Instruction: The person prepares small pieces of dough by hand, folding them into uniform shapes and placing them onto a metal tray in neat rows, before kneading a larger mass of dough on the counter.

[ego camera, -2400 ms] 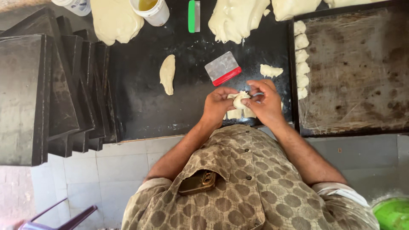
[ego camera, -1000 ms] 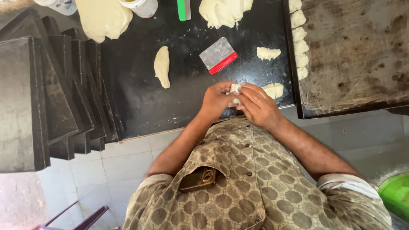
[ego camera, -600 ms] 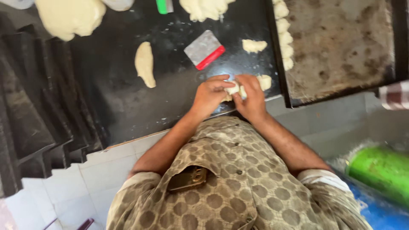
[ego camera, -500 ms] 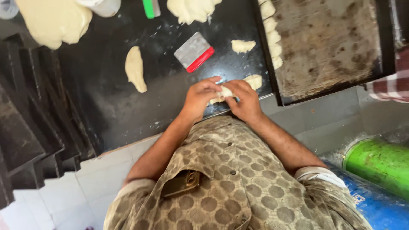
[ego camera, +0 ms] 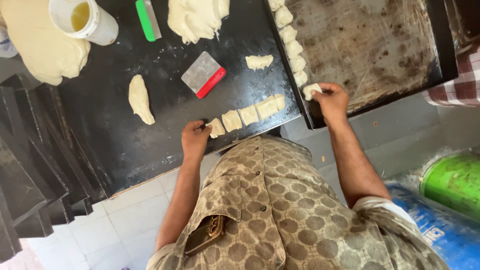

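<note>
The left hand [ego camera: 194,141] rests on the black worktop [ego camera: 165,120], fingertips pinching the near end of a row of small cut pale dough pieces [ego camera: 248,114] that runs rightward from it. Farther right, the right hand [ego camera: 331,100] grips one small folded dough piece [ego camera: 312,90] at the rim of the stained dark metal baking tray [ego camera: 380,45], just below a column of shaped dough pieces [ego camera: 291,41]. The tray's top and far edge are cut off. Grey tiled floor [ego camera: 135,215] shows below the worktop.
</note>
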